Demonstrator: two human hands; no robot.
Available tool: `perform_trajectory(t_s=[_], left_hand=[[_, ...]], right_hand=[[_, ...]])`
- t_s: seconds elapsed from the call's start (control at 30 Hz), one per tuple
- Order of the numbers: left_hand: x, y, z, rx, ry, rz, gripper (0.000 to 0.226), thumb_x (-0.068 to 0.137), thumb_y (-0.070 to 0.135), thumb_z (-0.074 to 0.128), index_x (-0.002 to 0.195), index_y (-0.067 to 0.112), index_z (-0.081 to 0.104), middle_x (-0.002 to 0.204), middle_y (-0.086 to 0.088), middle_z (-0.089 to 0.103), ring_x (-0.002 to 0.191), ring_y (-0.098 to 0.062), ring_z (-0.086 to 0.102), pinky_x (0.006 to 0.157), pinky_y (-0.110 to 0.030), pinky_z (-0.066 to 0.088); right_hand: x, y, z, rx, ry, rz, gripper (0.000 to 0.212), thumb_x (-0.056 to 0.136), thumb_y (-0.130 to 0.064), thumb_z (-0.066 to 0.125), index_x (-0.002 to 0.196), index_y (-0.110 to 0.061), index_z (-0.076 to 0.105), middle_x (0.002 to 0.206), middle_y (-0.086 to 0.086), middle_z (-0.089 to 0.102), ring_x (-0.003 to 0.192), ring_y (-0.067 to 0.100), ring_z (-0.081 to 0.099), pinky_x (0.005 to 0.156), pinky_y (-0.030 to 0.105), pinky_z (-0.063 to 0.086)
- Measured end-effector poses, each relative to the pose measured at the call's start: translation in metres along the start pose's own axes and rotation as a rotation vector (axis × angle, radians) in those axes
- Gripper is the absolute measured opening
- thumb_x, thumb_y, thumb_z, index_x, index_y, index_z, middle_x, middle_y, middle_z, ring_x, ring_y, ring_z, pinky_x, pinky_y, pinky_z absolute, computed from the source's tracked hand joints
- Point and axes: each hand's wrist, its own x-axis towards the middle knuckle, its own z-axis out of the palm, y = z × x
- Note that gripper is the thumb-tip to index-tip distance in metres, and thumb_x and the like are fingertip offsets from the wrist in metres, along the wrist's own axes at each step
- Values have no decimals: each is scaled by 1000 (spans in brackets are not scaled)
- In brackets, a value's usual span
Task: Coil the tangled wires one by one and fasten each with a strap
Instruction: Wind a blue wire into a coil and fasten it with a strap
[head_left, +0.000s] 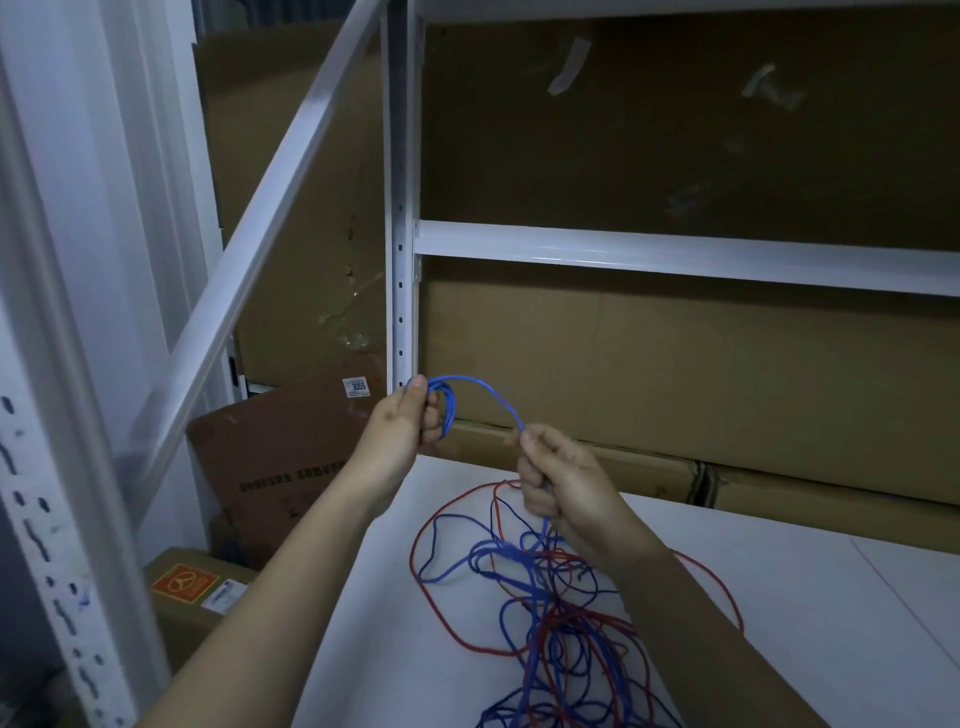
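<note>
A white tabletop (779, 623) at lower right carries tangled red and blue wires (545, 613); white metal shelving (675, 257) and brown cardboard boxes (675, 374) stand behind. The left hand (410, 421) grips a small blue wire coil (448, 402), and the right hand (558, 480) pinches the same strand.

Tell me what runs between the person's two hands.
In the head view, an arc of thin blue wire spans from the small coil gripped in the left hand to the right hand, which pinches it; nothing else.

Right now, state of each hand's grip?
Left hand: closed, holding the small blue wire coil.
Right hand: closed, pinching the blue wire feeding the coil.
</note>
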Motion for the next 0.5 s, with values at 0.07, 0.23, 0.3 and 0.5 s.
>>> perform_trajectory(t_s=[0.07, 0.23, 0.3, 0.5], left_hand=[[-2, -1, 3, -17, -12, 2, 38, 106, 28, 25, 75, 16, 43, 50, 12, 31, 46, -5, 28, 51, -19, 28], [-11, -1, 10, -112, -147, 24, 41, 106, 30, 21, 76, 13, 44, 52, 10, 28, 49, -8, 24, 55, -23, 23], [-16, 3, 9, -217, -183, 25, 40, 106, 30, 21, 77, 11, 43, 51, 9, 28, 48, -8, 25, 55, -24, 24], [-21, 8, 7, -368, -59, 38, 39, 106, 30, 20, 77, 13, 40, 49, 9, 37, 45, -6, 31, 52, -16, 34]], right_hand=[[10, -11, 5, -42, 102, -90, 22, 102, -16, 39, 89, -11, 57, 54, -6, 32, 40, 3, 21, 38, 15, 18], [47, -29, 9, -409, 450, -342, 20, 99, -15, 48, 87, -14, 65, 56, -13, 46, 45, -1, 37, 47, 12, 30], [55, -19, 4, -603, 453, -298, 18, 98, -17, 49, 90, -16, 65, 67, -4, 57, 57, 2, 45, 56, 18, 36], [31, 26, 11, -767, 92, -146, 20, 100, -19, 47, 90, -22, 64, 59, -6, 48, 56, 9, 42, 58, 24, 35]])
